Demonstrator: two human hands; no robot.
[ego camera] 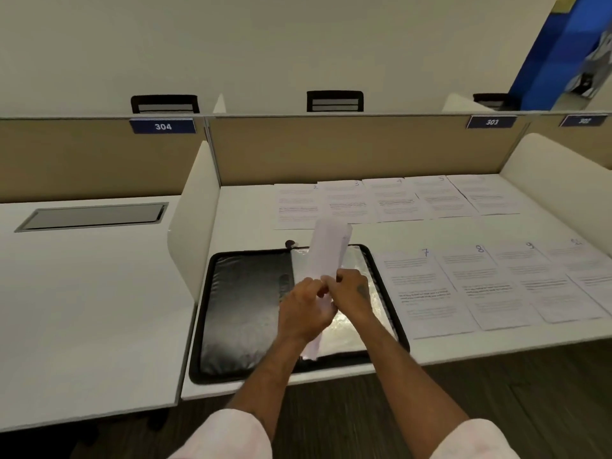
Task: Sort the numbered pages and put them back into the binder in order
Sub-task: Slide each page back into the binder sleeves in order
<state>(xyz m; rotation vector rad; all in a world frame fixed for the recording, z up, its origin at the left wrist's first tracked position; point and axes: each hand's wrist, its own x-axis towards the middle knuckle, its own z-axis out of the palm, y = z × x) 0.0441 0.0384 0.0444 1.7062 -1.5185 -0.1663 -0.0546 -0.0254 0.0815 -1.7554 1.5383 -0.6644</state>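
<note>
Both our left hand (306, 309) and right hand (352, 293) pinch one sheet (326, 250) above the open binder (245, 309), numbered pages (420, 293) alongside.

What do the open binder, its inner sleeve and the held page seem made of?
Binder: black synthetic fabric or leatherette, soft sheen, padded look. Inner sleeve: clear glossy plastic, judging by crinkled glare. Held page: thin white paper, curling where the left hand and right hand pinch it.

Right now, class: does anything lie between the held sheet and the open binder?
Nothing visible does. The left hand and right hand hold the sheet over the binder; the other pages lie beside it on the desk, none on it.
</note>
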